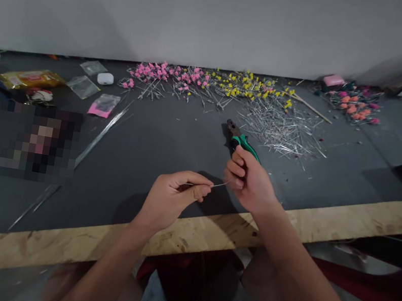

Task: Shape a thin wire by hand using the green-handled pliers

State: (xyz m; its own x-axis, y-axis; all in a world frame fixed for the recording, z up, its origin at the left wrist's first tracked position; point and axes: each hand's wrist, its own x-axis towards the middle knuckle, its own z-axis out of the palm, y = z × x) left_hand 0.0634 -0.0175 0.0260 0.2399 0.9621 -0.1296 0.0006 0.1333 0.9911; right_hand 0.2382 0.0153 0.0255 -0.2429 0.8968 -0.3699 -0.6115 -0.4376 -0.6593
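My left hand [174, 195] pinches a thin metal wire [219, 185] between thumb and fingertips, just above the table's front edge. The wire slants up to the right, and its far end reaches the lower curled fingers of my right hand [248, 179]. That hand is closed, its fingers folded inward. Directly beyond it are pliers [241, 141] with green and black handles, jaws pointing away to the left. My right hand partly covers the handles; contact between them is hard to make out.
Behind stand pink-headed [160, 72] and yellow-headed wire stems [250, 84]. A pile of loose wires [282, 128] lies right of the pliers, with orange and magenta pieces [354, 107] beyond. Long wires [102, 131], small plastic bags [83, 86] and a white case [105, 78] lie left.
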